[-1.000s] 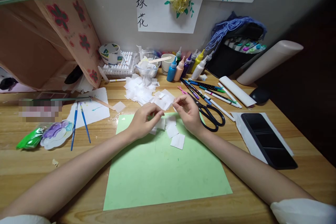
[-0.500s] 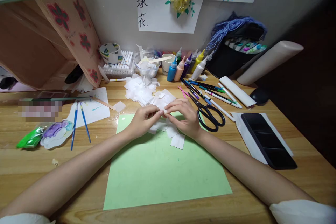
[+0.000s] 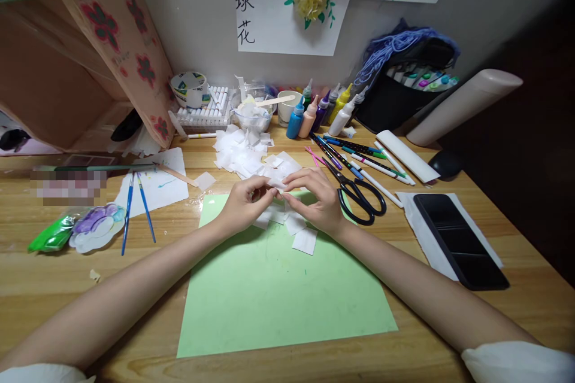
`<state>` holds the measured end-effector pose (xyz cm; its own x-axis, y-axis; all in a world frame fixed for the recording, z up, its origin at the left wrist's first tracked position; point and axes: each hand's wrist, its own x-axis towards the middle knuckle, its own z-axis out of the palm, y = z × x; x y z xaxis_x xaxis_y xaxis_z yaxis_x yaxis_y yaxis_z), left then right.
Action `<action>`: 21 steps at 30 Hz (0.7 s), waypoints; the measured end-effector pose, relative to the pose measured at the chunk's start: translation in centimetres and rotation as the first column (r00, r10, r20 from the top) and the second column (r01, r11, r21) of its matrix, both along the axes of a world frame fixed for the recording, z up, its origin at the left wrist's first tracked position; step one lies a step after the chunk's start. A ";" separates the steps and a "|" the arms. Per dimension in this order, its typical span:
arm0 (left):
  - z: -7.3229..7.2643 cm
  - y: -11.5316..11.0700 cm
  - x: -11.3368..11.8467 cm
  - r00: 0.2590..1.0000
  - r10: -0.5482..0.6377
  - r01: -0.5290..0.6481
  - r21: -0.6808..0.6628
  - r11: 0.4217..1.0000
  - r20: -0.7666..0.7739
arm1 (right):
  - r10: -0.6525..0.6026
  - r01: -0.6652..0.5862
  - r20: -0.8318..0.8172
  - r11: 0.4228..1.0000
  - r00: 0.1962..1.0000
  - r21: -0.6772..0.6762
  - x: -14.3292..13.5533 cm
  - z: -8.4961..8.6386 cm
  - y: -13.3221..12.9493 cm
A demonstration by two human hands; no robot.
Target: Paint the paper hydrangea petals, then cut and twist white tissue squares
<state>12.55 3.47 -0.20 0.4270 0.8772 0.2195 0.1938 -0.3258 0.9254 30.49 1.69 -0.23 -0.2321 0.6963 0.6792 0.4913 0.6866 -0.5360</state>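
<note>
My left hand (image 3: 248, 202) and my right hand (image 3: 318, 198) meet above the top of a green sheet of paper (image 3: 278, 293). Both are closed, pinching a small piece of white tissue paper (image 3: 276, 184) between the fingertips; most of it is hidden by the fingers. Below the hands lie several cut white paper squares (image 3: 304, 241) on the green sheet. A loose heap of white tissue pieces (image 3: 238, 152) spreads just beyond my fingers. Black-handled scissors (image 3: 359, 194) rest right beside my right hand.
Paint bottles (image 3: 295, 119), a paper cup (image 3: 286, 109) and a clear bowl (image 3: 253, 116) stand along the wall. Pens (image 3: 375, 185) lie at the right, near a black phone (image 3: 458, 239). Brushes (image 3: 129, 215) and a paint palette (image 3: 99, 230) are at the left, by a cardboard box (image 3: 135, 66).
More of the white paper piece shows above my fingertips now. Both hands stay in nearly the same place, and the view has shifted very slightly.
</note>
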 end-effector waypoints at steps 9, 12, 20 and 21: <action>-0.2 0.0 0.1 0.997 0.070 -0.072 0.044 0.996 0.035 | 0.020 -0.021 -0.025 0.999 0.999 -0.041 -0.1 -0.1 0.1; -0.2 0.0 0.1 0.995 0.098 -0.099 0.085 0.991 0.024 | 0.045 -0.052 -0.065 0.991 0.997 -0.121 -0.1 0.0 0.1; -0.2 -0.1 0.1 0.993 0.120 -0.118 0.146 0.982 -0.007 | 0.043 -0.086 -0.154 0.956 0.987 -0.282 -0.3 -0.3 0.2; -0.2 -0.1 0.1 0.993 0.117 -0.114 0.164 0.980 -0.012 | 0.043 -0.089 -0.159 0.953 0.986 -0.291 -0.3 -0.3 0.2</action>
<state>12.61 3.38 -0.38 0.3309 0.8741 0.3557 0.2581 -0.4464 0.8568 30.23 1.91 -0.54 -0.1966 0.8576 0.4752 0.3495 0.5142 -0.7833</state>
